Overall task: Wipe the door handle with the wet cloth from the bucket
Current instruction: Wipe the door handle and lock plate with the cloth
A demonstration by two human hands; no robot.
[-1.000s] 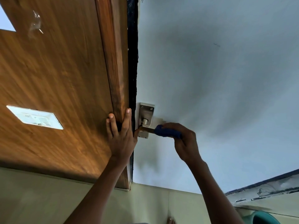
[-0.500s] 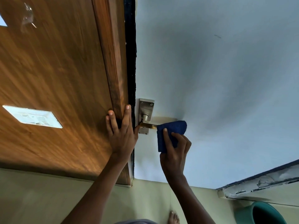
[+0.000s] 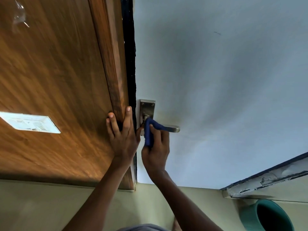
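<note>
Right hand (image 3: 155, 152) clamped on blue cloth (image 3: 148, 132), pressed at door handle (image 3: 171, 128) base; lever tip uncovered. Left hand (image 3: 122, 135) flat, fingers spread, against wooden frame (image 3: 113, 64). Wiping underway, judged unfinished. Bucket (image 3: 266, 215) on floor.

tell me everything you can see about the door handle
The door handle is a brushed, silver-looking metal lever on a rectangular backplate with two screws showing at its top edge, fixed to the pale blue door near its edge. The lever points away from the wooden frame. A blue cloth, gripped by the right hand, covers the lever's base at the spindle; the squared free end is bare.
</note>
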